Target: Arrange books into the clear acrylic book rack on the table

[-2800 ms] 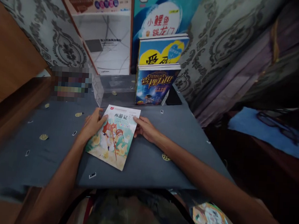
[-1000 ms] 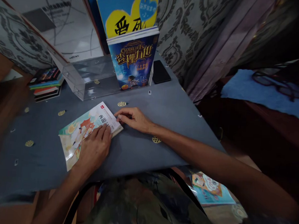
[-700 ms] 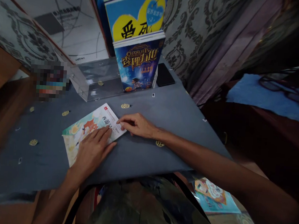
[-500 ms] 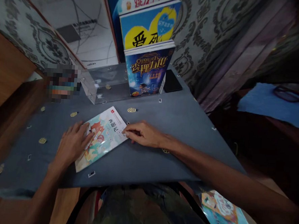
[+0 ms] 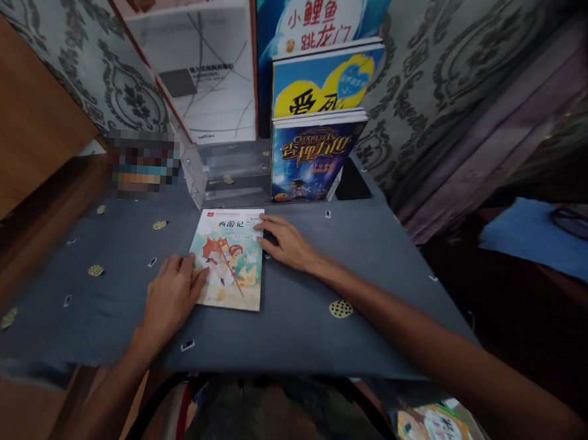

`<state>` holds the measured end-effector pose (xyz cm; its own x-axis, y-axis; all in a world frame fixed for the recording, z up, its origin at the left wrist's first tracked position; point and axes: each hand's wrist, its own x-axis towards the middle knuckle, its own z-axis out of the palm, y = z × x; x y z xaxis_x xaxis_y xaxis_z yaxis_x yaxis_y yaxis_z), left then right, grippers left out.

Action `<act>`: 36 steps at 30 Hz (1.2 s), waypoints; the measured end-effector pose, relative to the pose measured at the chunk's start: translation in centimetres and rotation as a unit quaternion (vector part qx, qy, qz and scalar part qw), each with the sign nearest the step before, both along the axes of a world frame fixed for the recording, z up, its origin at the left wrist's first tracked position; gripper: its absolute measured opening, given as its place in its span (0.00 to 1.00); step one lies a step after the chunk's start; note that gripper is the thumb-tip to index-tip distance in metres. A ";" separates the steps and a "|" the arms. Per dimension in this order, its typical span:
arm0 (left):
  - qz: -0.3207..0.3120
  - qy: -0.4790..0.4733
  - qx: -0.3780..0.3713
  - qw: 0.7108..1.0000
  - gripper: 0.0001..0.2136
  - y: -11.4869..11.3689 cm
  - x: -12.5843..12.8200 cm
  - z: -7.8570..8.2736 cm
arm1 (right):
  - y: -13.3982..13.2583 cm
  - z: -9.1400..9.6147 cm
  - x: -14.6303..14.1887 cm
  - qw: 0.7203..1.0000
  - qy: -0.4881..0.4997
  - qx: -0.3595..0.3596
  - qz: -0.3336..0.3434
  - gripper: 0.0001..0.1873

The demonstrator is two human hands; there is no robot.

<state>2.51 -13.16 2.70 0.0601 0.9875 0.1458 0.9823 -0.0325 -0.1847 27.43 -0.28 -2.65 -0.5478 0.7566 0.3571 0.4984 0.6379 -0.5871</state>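
Note:
A thin picture book (image 5: 229,262) with a white and turquoise cover lies flat on the cloth-covered table, its top edge towards the display stand. My left hand (image 5: 169,299) grips its lower left edge, the thumb over the cover. At the upper right edge, the fingers of my right hand (image 5: 288,243) hold the book's side, fingertips on the cover. The undersides of both hands are hidden.
Behind the book is a clear acrylic stand (image 5: 197,177) with a blue book (image 5: 308,158), a yellow-and-blue book (image 5: 307,88) and taller books. A dark flat object (image 5: 355,182) lies right of it. More books (image 5: 435,434) are low at right, below the table (image 5: 391,332).
The picture book has turned anticlockwise from slanted to nearly square with the stand. My right hand has moved to its upper right edge. The view has shifted.

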 end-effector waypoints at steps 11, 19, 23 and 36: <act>-0.049 -0.002 0.038 0.998 0.18 1.4 0.5 -0.2 | 1.5 0.4 -0.8 0.996 -0.081 0.022 -0.023 0.23; -0.176 -0.047 0.024 0.983 0.17 0.0 2.6 0.0 | 1.5 0.2 -0.6 0.997 -0.072 0.020 -0.029 0.24; -0.296 -0.099 0.014 0.950 0.23 -1.1 4.4 -0.9 | 0.7 0.3 -0.3 0.998 -0.059 0.026 -0.027 0.22; -0.307 -0.061 0.048 0.949 0.16 -0.3 5.2 -1.3 | -4.1 0.5 1.5 0.999 -0.012 0.005 0.041 0.18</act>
